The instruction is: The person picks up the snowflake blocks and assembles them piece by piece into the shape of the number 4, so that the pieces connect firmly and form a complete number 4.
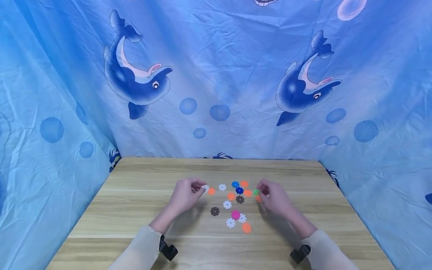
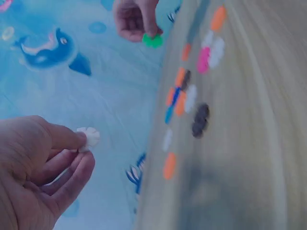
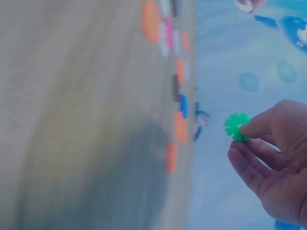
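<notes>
My left hand [image 1: 186,194] pinches a white notched disc [image 2: 90,137] between thumb and fingers, held above the table. On the other side, my right hand [image 1: 275,197] pinches a green notched disc [image 3: 237,126] by its edge, also raised off the wood. Between the hands lie several more flat snowflake discs: a pink one [image 1: 235,215] partly over a white one [image 1: 242,218], a dark blue one [image 1: 239,190] touching a lighter blue one [image 1: 235,184], a brown one [image 1: 215,211], and an orange one [image 1: 246,227] nearest me.
The discs lie scattered about the middle of a wooden table [image 1: 135,210]. Blue curtains with printed dolphins [image 1: 216,75] hang behind the table and along both sides. A small black camera [image 1: 167,249] is strapped to each wrist.
</notes>
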The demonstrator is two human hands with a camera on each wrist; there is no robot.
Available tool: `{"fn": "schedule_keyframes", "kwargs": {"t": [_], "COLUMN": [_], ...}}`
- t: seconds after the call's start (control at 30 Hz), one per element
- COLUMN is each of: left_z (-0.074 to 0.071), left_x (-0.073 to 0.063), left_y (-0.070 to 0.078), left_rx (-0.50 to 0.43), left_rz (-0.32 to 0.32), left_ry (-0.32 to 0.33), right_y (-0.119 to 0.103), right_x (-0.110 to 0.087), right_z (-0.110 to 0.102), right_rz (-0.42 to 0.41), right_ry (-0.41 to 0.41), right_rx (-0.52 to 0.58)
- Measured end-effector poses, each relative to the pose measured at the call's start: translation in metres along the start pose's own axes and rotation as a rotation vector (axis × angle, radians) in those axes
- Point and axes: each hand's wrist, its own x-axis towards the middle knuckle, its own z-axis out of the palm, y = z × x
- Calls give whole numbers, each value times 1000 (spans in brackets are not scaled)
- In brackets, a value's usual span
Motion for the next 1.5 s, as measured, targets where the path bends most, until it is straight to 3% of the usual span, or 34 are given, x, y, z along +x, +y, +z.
{"fn": "schedule_keyframes", "kwargs": {"t": [0.13,0.37,0.6,0.97,1.33,1.5], "left_z": [-2,-3,-2,0,3,4], "left_x": [0,-4,-8,-8,-8,-8], "left_y": [16,38,53,64,68,69], "left_rx": [-1,-10,-22,-29,-79,-102], "left_rz": [12,118,204,394,415,410], "left_ry": [-1,24,34,89,70,67], "right_y": [-15,-48,-75,-93,-98,-99], "right_x": [4,5,11,14,8,8], "right_z": [-13,-23,-14,-6,-5,-4], "right_rz": [-113,-328,-527,-578,-569,-644], "right_ry": [104,264,314,301,325,367], "right_rx": [-1,13,-9,88,111,74]}}
